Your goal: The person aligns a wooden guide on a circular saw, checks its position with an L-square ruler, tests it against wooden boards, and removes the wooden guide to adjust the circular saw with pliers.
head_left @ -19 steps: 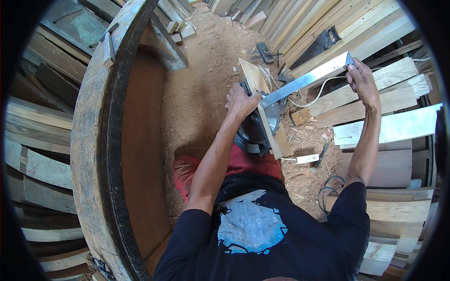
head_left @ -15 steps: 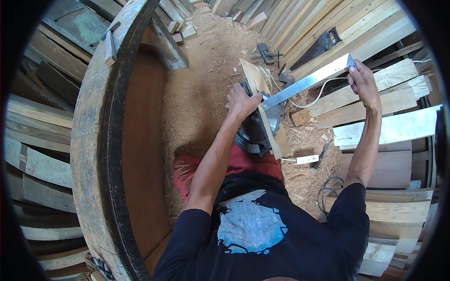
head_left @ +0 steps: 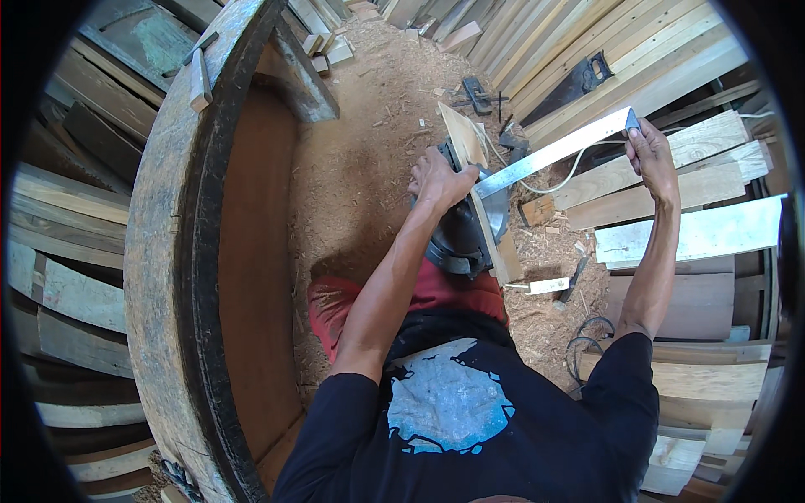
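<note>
Since the earlier frame, the left hand (head_left: 444, 178), the long pale wooden board (head_left: 458, 134) and the black machine with a rounded housing (head_left: 453, 245) had shifted slightly toward the right. The near end of the long, flat, silver metal strip (head_left: 560, 149) had shifted the same way.

The left hand was clamped over the middle of the board, thumb toward the strip; its fingertips were partly hidden. The right hand (head_left: 652, 159) pinched the strip at its bluish far end, held out to the right. The strip sloped down from that hand to the board, its near end beside the left thumb; whether the two touched could not be determined.

The board was located on the machine, in front of the red trousers (head_left: 444, 293). A white cable (head_left: 578, 165) curved beneath the strip. A black-handled handsaw (head_left: 579, 87) rested against pale planks beyond. A brown wooden block (head_left: 537, 210) lay on the shaving-covered floor (head_left: 365, 101).
</note>
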Available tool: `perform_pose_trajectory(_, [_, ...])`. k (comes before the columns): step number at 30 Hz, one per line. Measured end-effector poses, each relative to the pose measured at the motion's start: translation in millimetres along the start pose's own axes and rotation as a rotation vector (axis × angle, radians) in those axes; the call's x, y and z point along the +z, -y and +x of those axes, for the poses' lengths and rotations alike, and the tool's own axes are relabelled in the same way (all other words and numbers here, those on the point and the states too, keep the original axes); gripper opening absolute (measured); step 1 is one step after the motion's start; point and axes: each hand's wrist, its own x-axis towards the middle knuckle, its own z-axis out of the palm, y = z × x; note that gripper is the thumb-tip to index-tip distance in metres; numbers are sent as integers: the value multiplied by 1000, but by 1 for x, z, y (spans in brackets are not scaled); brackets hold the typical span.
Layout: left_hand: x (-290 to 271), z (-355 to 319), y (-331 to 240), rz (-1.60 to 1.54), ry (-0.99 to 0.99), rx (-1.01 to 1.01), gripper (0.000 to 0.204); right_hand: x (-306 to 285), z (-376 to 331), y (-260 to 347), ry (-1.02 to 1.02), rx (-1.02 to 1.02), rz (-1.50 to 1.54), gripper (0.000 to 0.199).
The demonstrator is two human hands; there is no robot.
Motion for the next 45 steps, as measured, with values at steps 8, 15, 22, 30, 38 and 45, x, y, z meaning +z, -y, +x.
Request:
perform_pose_trajectory(8, [1, 2, -4, -20, 45, 2, 91, -3, -3, -13, -42, 14, -6, 18])
perform_pose_trajectory(15, [2, 4, 0, -21, 39, 4, 92, -4, -10, -11, -19, 34, 68, 18])
perform_pose_trajectory(22, [7, 11, 11, -55, 19, 21, 88, 4, -34, -99, -411, 171, 616, 19])
perform_pose_trajectory(30, [14, 42, 52, -289, -74, 37, 72, 193, -112, -277, -435, 774, 715, 36])
perform_pose_trajectory(38, [27, 40, 46, -399, 7, 69, 65, 287, -171, -327, -432, 984, 289, 27])
perform_pose_trajectory(45, [30, 48, 46, -415, 21, 45, 65, 254, -166, -304, -97, 903, -239, 47])
